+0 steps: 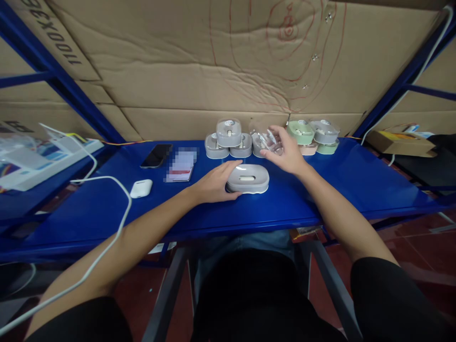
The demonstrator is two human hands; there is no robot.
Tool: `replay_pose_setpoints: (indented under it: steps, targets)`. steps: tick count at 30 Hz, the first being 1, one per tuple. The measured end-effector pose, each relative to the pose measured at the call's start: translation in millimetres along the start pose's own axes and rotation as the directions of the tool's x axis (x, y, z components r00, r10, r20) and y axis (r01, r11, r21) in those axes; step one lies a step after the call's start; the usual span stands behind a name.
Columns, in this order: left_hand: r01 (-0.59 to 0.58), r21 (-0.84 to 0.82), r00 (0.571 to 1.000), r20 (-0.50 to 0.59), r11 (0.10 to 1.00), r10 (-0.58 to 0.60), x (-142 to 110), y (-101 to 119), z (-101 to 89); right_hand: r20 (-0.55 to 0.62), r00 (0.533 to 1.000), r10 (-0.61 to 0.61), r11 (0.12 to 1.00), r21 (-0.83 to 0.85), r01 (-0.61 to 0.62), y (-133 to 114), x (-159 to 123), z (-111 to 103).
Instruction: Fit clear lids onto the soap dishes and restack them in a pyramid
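A grey oval box (253, 176) with a slot in its top and a pale rim below lies on the blue table. My left hand (221, 183) grips its left end, thumb in front and fingers behind. Farther back, my right hand (285, 149) has its thumb and fingers closed around a clear plastic piece (264, 137), partly blurred, seemingly a transparent cover. Behind this piece a grey box (257, 148) is partly hidden. Just left stand grey boxes with clear lids, one (228, 133) stacked on two others.
Right of my right hand are stacked green (299, 132), grey (325, 132) and pink boxes. At the left lie a black phone (156, 156), a lit phone (181, 165) and a white earbud case (141, 188). A white cable (124, 213) crosses over my left arm. Cardboard (171, 61) walls the back.
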State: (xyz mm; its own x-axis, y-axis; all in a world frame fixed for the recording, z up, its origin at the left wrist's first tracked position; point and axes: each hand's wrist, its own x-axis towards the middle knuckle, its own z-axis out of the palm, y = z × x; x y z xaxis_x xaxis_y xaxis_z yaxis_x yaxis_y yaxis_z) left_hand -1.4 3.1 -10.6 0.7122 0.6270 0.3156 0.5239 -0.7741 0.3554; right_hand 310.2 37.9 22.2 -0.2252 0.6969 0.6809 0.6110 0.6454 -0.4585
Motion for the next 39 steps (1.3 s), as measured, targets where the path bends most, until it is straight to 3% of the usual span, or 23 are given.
replay_pose_setpoints:
  steps: [8, 13, 18, 31, 39]
  targets:
    - [0.142, -0.22, 0.99, 0.019, 0.965, -0.141, 5, -12, 4.5, 0.29, 0.955, -0.057, 0.998, 0.043, 0.046, -24, -8, -3]
    - [0.209, -0.29, 0.977, 0.019, 0.934, -0.213, 7, -20, 8.3, 0.405, 0.91, -0.095, 0.995, 0.023, 0.094, -29, -12, 5]
    - [0.202, -0.338, 0.978, 0.028, 0.919, -0.205, 7, -22, 9.4, 0.495, 0.864, -0.096, 0.992, -0.021, 0.123, -32, -18, 17]
    - [0.185, -0.272, 0.982, 0.002, 0.944, -0.191, 8, -21, 9.8, 0.548, 0.835, -0.052, 0.994, -0.054, 0.097, -39, -24, 23]
    - [0.116, -0.247, 0.992, -0.026, 0.962, -0.126, 7, -19, 9.3, 0.559, 0.827, -0.057, 0.992, -0.06, 0.109, -41, -24, 23]
